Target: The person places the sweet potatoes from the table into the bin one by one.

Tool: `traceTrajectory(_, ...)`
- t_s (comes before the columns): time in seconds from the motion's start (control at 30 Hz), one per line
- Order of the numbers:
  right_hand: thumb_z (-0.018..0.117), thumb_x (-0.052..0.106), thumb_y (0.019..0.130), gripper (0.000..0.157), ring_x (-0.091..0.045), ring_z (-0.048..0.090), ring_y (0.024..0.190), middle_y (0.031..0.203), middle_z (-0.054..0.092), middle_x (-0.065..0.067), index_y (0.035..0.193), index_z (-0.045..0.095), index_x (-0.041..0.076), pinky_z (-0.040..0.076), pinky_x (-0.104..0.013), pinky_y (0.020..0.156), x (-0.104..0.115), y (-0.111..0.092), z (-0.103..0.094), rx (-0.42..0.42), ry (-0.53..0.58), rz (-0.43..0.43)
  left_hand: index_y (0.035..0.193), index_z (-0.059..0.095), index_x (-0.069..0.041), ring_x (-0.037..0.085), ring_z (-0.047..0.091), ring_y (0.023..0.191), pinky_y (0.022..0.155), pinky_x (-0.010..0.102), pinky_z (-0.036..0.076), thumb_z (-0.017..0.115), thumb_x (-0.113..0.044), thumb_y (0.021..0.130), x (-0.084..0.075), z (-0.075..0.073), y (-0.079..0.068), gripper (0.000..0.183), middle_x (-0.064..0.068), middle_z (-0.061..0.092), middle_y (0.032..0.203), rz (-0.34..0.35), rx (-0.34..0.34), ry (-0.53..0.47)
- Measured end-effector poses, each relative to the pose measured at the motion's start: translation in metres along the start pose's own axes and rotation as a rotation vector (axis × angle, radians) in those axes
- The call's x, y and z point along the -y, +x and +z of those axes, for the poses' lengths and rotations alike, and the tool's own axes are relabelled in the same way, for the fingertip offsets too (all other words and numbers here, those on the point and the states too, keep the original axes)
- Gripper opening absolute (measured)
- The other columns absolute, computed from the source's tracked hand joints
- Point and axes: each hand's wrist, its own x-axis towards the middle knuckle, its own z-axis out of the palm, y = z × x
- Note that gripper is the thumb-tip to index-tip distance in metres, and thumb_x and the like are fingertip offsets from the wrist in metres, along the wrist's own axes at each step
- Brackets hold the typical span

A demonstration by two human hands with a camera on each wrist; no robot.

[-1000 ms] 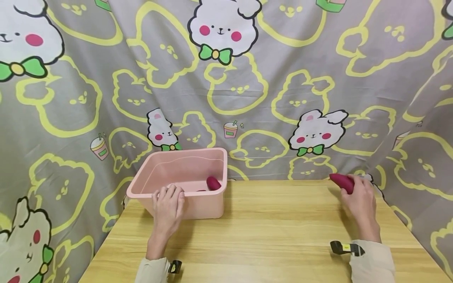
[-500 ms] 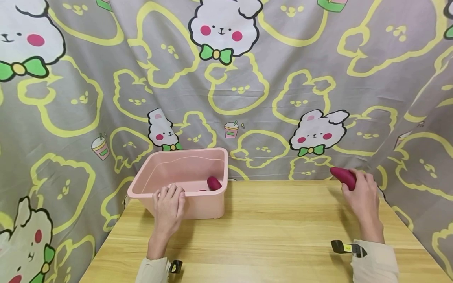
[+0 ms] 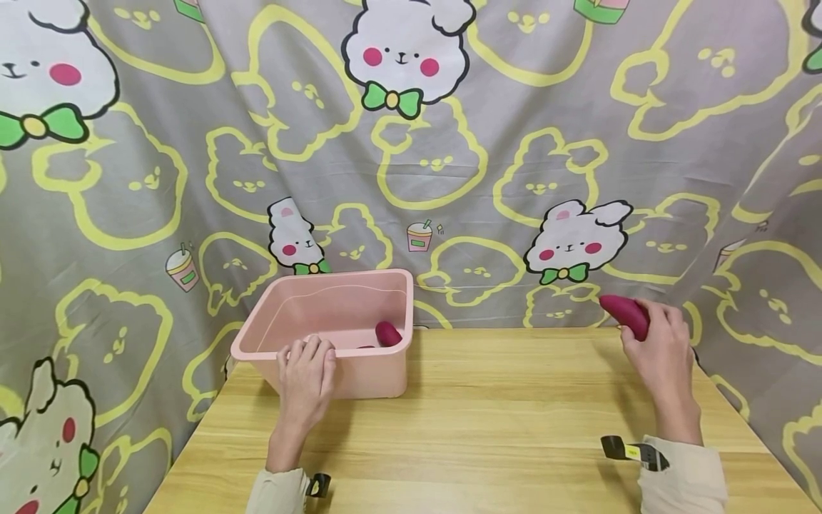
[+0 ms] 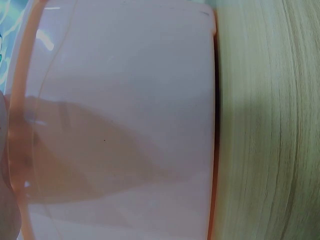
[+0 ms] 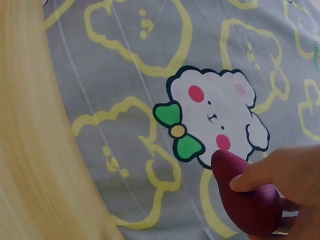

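My right hand grips a purple-red sweet potato above the right rear of the table, its tapered end pointing up and left. In the right wrist view the thumb lies across the sweet potato, and fingers wrap behind it. On the left stands a pink plastic bin. My left hand holds the bin's front rim, fingers curled over it. Inside the bin lies another purple-red sweet potato; a sliver of something similar shows beside it, mostly hidden by the rim. The left wrist view is filled by the bin's side wall.
The wooden table carries the bin near its back left edge. A grey curtain with cartoon puppies hangs close behind and along both sides. Black straps are worn at both wrists.
My right hand has lifted the sweet potato higher and shifted slightly right. My left hand and the bin have stayed in place.
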Motion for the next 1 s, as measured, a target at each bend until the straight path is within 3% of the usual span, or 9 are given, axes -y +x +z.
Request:
traceTrajectory(0.6, 0.071, 0.0, 0.086, 0.057, -0.052, 0.045, 0.119, 0.135, 0.049, -0.032, 0.141, 0.055, 0.0, 0.036, -0.07, 0.091, 0.026, 0.001, -0.013, -0.066, 0.036, -0.045, 0.09, 0.057, -0.012, 0.034, 0.051, 0.09, 0.092, 0.058, 0.03, 0.035, -0.026, 0.105, -0.001, -0.002, 0.0, 0.03, 0.008, 0.056, 0.091, -0.007, 0.007, 0.004)
traceTrajectory(1.0, 0.074, 0.001, 0.085, 0.063, -0.053, 0.045, 0.119, 0.139, 0.048, -0.031, 0.144, 0.053, 0.0, 0.037, -0.072, 0.091, 0.039, -0.002, -0.017, -0.064, 0.031, -0.057, 0.09, 0.056, -0.013, 0.034, 0.05, 0.091, 0.093, 0.058, 0.03, 0.035, -0.026, 0.105, -0.001, -0.002, 0.0, 0.029, 0.007, 0.055, 0.091, -0.01, 0.011, 0.001)
